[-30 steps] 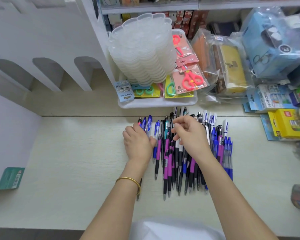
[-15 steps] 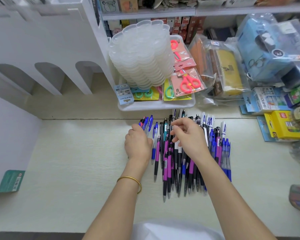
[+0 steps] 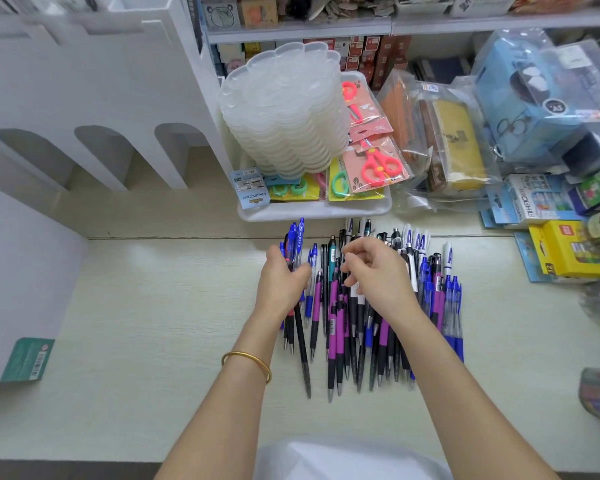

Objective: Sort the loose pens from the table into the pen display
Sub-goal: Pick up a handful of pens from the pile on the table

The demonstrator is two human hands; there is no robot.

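Left hand (image 3: 282,285) has raised a gripped bundle of blue pens (image 3: 297,239); right hand (image 3: 378,276) curls over the pen pile (image 3: 340,327), grasp unclear. Risk: loose bundle fans, pens drop.

Left hand (image 3: 283,285) is gripping a small bunch of blue and black pens (image 3: 296,240) at the left edge of the big pile of purple, blue and black plastic pens (image 3: 361,334), which is lying on the pale wooden table (image 3: 136,323). Right hand (image 3: 378,278) is curling over the pile, can't tell if it's pinching one. White plastic tray of scissors (image 3: 312,211) is sitting just on the far side.
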